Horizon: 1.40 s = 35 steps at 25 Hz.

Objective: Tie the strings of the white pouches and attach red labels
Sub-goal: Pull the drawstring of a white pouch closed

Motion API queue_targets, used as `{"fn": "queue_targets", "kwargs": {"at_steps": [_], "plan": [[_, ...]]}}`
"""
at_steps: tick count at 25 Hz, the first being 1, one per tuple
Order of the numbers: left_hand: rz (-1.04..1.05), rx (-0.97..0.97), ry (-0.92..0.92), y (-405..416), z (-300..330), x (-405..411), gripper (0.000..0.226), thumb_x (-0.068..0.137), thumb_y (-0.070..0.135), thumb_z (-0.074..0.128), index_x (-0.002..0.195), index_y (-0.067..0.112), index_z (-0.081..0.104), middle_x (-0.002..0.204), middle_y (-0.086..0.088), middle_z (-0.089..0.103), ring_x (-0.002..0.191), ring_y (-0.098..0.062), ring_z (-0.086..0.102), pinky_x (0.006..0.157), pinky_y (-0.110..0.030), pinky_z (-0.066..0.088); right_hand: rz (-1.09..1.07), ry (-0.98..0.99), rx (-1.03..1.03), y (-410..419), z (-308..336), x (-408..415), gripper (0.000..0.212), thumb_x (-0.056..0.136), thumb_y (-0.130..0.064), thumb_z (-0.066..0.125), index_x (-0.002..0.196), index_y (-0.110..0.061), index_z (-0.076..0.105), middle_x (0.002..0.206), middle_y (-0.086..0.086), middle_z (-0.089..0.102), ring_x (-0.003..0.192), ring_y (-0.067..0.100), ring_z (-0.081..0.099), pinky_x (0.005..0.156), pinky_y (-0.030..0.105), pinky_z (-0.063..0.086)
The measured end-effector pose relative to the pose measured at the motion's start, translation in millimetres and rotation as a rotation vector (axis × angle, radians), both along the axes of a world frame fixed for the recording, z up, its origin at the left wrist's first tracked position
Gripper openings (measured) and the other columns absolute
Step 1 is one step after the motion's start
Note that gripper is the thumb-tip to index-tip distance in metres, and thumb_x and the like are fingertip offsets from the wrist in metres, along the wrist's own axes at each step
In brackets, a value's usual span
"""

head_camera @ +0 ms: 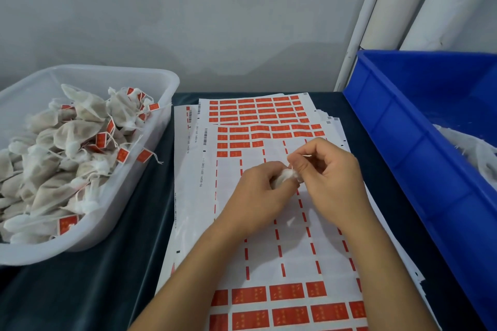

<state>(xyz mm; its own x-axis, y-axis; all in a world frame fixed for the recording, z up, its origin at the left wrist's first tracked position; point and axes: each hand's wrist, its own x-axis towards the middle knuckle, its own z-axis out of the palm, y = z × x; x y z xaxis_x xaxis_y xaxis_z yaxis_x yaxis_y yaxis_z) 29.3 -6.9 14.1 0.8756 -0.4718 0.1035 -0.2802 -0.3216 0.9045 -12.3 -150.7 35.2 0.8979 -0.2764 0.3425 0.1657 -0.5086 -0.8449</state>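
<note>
- Landmark: label sheets (269, 223), a fanned stack of white sheets lying on the dark-covered table (139, 196). The top sheet carries rows of red labels (286, 291) at its near and far ends; its middle is stripped to bare backing with red dashes.
- Left hand (255, 196): above the stripped middle of the label sheets, fingers curled round a white pouch (285, 176), most of which is hidden inside the grip.
- Right hand (330, 174): also above the label sheets, just beside the left hand and touching the pouch's gathered top; thumb and forefinger pinch a thin string (306, 155) that shows as a short pale line at the fingertips.
- Clear tub (150, 142): on the table left of the label sheets, heaped with finished pouches (70, 137), each with a small red tag on its string; several tags hang over the rim nearest the sheets.
- Blue crate (403, 142): right of the label sheets, its side against their edge, holding a pile of white material (473, 153) that is too cut off to identify with certainty.
- White tubes (398, 8): standing against the grey wall beyond the blue crate.
</note>
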Motion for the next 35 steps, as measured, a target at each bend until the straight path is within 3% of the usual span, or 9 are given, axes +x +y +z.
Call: {"fn": "queue_targets", "kwargs": {"at_steps": [5, 10, 18, 22, 27, 31, 35], "plan": [[0.088, 0.034, -0.114, -4, -4, -5, 0.008, 0.098, 0.029, 0.066, 0.091, 0.03, 0.067, 0.078, 0.015, 0.066, 0.078, -0.006, 0.061, 0.065, -0.016, 0.051, -0.046, 0.033, 0.028, -1, -2, 1, 0.005, 0.094, -0.029, 0.073, 0.09, -0.027, 0.071, 0.083, -0.018, 0.07, 0.085, 0.0, 0.067, 0.067, 0.01, 0.052], [0.108, 0.059, -0.173, -7, -4, -6, 0.004, 0.095, 0.022, 0.067, 0.093, 0.025, 0.066, 0.08, 0.013, 0.064, 0.073, -0.009, 0.06, 0.064, -0.01, 0.046, -0.05, 0.044, 0.038, -1, -3, 2, 0.008, 0.094, -0.027, 0.074, 0.087, -0.028, 0.071, 0.08, -0.019, 0.069, 0.082, -0.001, 0.066, 0.063, 0.008, 0.049], [0.113, 0.033, -0.178, -10, -11, -8, 0.004, 0.102, 0.026, 0.056, 0.099, 0.027, 0.058, 0.083, 0.012, 0.063, 0.084, -0.006, 0.06, 0.07, -0.021, 0.052, -0.037, 0.117, 0.066, -3, -8, 6, 0.007, 0.096, -0.033, 0.07, 0.09, -0.03, 0.07, 0.085, -0.018, 0.071, 0.085, 0.001, 0.067, 0.07, 0.017, 0.054], [0.104, 0.026, -0.182, -8, -11, -7, 0.007, 0.104, 0.028, 0.055, 0.098, 0.029, 0.058, 0.08, 0.014, 0.061, 0.077, -0.003, 0.058, 0.064, -0.014, 0.047, -0.029, 0.189, 0.339, -8, -6, 4, 0.009, 0.094, -0.036, 0.072, 0.091, -0.028, 0.077, 0.082, -0.01, 0.075, 0.071, 0.01, 0.071, 0.06, 0.021, 0.057], [0.143, -0.185, -0.128, -8, -3, -7, 0.01, 0.105, 0.031, 0.059, 0.096, 0.035, 0.061, 0.086, 0.019, 0.065, 0.08, -0.004, 0.062, 0.066, -0.013, 0.049, 0.061, 0.256, 0.615, -3, -6, 5, 0.011, 0.097, -0.021, 0.069, 0.097, -0.022, 0.08, 0.088, 0.002, 0.078, 0.071, 0.013, 0.073, 0.061, 0.022, 0.057], [0.283, -0.271, -0.031, -7, -3, -3, 0.013, 0.102, 0.038, 0.063, 0.093, 0.028, 0.065, 0.083, 0.014, 0.068, 0.083, -0.011, 0.068, 0.071, -0.02, 0.058, 0.1, 0.22, 0.455, 3, -8, 3, 0.011, 0.097, -0.031, 0.069, 0.094, -0.029, 0.08, 0.084, -0.002, 0.076, 0.074, 0.013, 0.073, 0.065, 0.023, 0.059], [0.243, -0.406, 0.11, -6, -1, 0, 0.019, 0.101, 0.037, 0.065, 0.095, 0.02, 0.073, 0.086, 0.003, 0.075, 0.086, -0.018, 0.075, 0.077, -0.027, 0.063, 0.094, 0.209, 0.39, 3, -9, 3, 0.012, 0.097, -0.032, 0.069, 0.091, -0.033, 0.079, 0.084, -0.006, 0.076, 0.076, 0.012, 0.073, 0.063, 0.02, 0.058]]}}
